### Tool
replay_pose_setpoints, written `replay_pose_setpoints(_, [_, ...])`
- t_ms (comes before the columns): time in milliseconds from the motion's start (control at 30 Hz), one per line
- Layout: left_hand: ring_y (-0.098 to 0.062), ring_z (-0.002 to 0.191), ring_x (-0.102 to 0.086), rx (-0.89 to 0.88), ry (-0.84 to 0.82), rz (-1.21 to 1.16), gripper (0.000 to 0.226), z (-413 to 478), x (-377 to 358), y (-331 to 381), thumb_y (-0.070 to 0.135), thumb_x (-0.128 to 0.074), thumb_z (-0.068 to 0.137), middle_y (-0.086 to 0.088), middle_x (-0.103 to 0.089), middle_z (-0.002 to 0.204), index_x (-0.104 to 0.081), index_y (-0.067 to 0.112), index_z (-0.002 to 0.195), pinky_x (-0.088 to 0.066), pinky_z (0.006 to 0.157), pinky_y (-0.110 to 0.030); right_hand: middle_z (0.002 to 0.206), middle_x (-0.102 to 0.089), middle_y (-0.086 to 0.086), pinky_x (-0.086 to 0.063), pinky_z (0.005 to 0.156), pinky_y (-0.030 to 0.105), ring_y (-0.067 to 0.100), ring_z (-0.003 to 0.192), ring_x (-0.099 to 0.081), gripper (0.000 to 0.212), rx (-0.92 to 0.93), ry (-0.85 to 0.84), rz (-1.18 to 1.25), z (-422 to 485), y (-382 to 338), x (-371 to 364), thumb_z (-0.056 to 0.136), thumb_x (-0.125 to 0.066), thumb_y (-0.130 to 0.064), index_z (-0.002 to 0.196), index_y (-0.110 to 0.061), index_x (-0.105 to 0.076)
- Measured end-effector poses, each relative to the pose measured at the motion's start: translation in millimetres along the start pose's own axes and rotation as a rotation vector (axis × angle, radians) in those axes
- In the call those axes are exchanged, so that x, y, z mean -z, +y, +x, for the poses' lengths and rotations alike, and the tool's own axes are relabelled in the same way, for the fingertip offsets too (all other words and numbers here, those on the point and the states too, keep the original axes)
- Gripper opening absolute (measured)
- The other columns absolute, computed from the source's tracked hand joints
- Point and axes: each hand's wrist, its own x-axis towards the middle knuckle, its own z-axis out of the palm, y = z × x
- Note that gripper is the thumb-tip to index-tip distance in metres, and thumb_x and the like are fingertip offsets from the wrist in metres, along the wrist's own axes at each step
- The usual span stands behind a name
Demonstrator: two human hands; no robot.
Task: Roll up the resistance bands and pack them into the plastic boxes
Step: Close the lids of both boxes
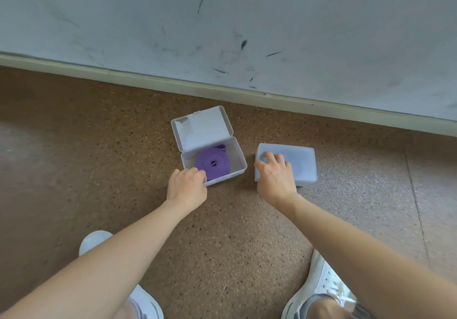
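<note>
Left hand (187, 185) grips open box (227, 179) rim; right hand (273, 174) clasps closed box (303, 164)

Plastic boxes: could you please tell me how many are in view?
2. The open box, holding a rolled purple band, sits on the floor at the left hand; the closed box lies just right of it under the right hand. No others show.
</note>
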Motion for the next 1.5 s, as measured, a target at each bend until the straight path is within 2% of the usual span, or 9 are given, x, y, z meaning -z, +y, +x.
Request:
replay_pose_setpoints(167, [-0.016, 0.083, -0.066, 0.105, -0.153, -0.251, 0.015, -5, 5, -25, 0.043, -0.063, 0.084, 0.016, -0.067, 0.08, -0.066, 0.032, 0.074, -0.054, 0.076, -0.033, 0.115, -0.065, 0.013, -0.05, 0.087, 0.042, 0.033, 0.103, -0.056, 0.027, 0.102, 0.104, 0.423, 28, -22, 10, 0.093, -0.058, -0.001, 0.115, -0.007, -0.073])
replay_pose_setpoints(267, [-0.017, 0.077, -0.06, 0.3, 0.017, -0.58, 0.013, 1, 5, -42, 0.03, -0.063, 0.082, 0.012, -0.062, 0.076, -0.063, 0.029, 0.07, -0.046, 0.068, -0.032, 0.127, -0.063, 0.012, -0.047, 0.086, 0.029, 0.03, 0.11, -0.062, 0.037, -0.025, 0.018, 0.576, 57, -35, 14, 0.092, -0.063, -0.007, 0.129, -0.011, -0.066])
replay_pose_setpoints(400, [-0.021, 0.089, -0.06, 0.552, 0.206, -0.784, 0.003, 19, 5, -64, 0.021, -0.063, 0.089, 0.002, -0.066, 0.093, -0.065, 0.023, 0.09, -0.049, 0.08, -0.036, 0.142, -0.06, 0.012, -0.047, 0.104, 0.037, 0.03, 0.127, -0.058, 0.057, -0.181, -0.134, 0.675, 89, -47, 15, 0.092, -0.067, -0.018, 0.146, -0.008, -0.049])
replay_pose_setpoints(567, [-0.026, 0.104, -0.068, 0.698, 0.026, -1.24, 0.034, 44, 2, -74, 0.018, -0.06, 0.096, -0.006, -0.07, 0.119, -0.062, 0.018, 0.13, -0.055, 0.095, -0.041, 0.141, -0.059, 0.012, -0.049, 0.1, 0.034, 0.028, 0.125, -0.059, 0.057, -0.313, -0.231, 0.821, 120, -55, 3, 0.097, -0.063, -0.022, 0.149, -0.008, -0.046])
replay_pose_setpoints(800, [-0.012, 0.083, -0.063, 0.711, 0.125, -1.411, 0.023, 45, 19, -73, 0.013, -0.051, 0.102, -0.001, -0.073, 0.103, -0.071, 0.021, 0.11, -0.052, 0.072, -0.025, 0.112, -0.072, 0.001, -0.054, 0.097, 0.039, 0.022, 0.105, -0.066, 0.028, -0.284, -0.158, 1.052, 118, -51, 0, 0.099, -0.058, -0.024, 0.123, -0.018, -0.07])
replay_pose_setpoints(967, [-0.016, 0.081, -0.067, 0.785, 0.147, -1.478, 0.036, 32, 28, -75, 0.042, -0.049, 0.105, -0.002, -0.075, 0.098, -0.072, 0.018, 0.095, -0.055, 0.075, -0.03, 0.069, -0.057, -0.005, -0.043, 0.062, 0.032, 0.016, 0.063, -0.049, 0.038, -0.367, -0.119, 1.186, 98, -47, 18, 0.103, -0.047, -0.046, 0.078, -0.025, -0.064])
replay_pose_setpoints(1267, [-0.021, 0.103, -0.065, 0.649, -0.025, -0.986, 0.015, -5, 21, -55, 0.022, -0.078, 0.087, 0.001, -0.069, 0.111, -0.068, 0.024, 0.097, -0.058, 0.093, -0.047, 0.133, -0.061, 0.007, -0.05, 0.101, 0.037, 0.028, 0.125, -0.058, 0.044, -0.197, -0.289, 0.752, 61, -40, 11, 0.099, -0.064, -0.026, 0.14, -0.014, -0.055])
replay_pose_setpoints(1400, [-0.032, 0.113, -0.066, 0.804, -0.144, -1.025, 0.055, -13, 10, -39, 0.018, -0.073, 0.092, -0.011, -0.056, 0.14, -0.047, 0.018, 0.141, -0.063, 0.075, -0.04, 0.14, -0.055, 0.013, -0.052, 0.081, 0.033, 0.03, 0.109, -0.062, 0.071, -0.13, -0.334, 0.607, 52, -47, -1, 0.098, -0.061, -0.019, 0.157, -0.034, -0.025])
replay_pose_setpoints(1500, [-0.033, 0.109, -0.069, 0.843, -0.2, -1.108, 0.051, -13, 8, -29, 0.017, -0.064, 0.099, -0.014, -0.054, 0.144, -0.043, 0.017, 0.146, -0.065, 0.074, -0.043, 0.138, -0.055, 0.013, -0.05, 0.069, 0.032, 0.026, 0.091, -0.062, 0.077, -0.13, -0.336, 0.613, 45, -48, -11, 0.1, -0.054, -0.018, 0.161, -0.042, -0.013])
